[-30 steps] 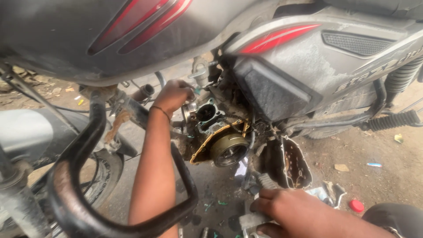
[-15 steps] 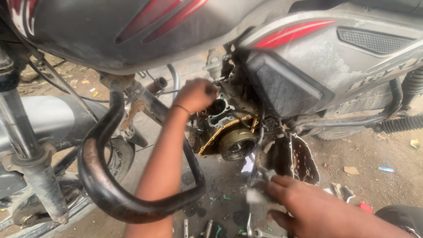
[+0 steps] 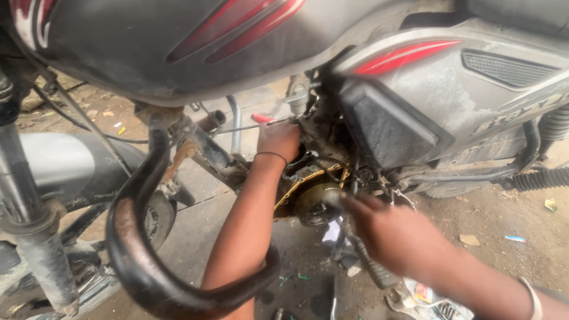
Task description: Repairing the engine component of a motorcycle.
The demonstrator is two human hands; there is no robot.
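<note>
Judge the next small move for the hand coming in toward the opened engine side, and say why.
Probably the right hand should close the last gap and steady itself on the round engine part. Its fingertips already sit at that part's edge, while the left hand is busy higher up, against the engine beside a red-handled tool. Whether either hand grips anything is unclear.

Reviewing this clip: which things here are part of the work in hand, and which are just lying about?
In use:
- left hand at the opened engine side with its yellowish gasket edge
- right hand near the round metal rotor
- red-handled tool by the left hand

Lying about:
- curved black crash guard bar
- paper scraps on the dirt ground
- rear spring shock
</note>
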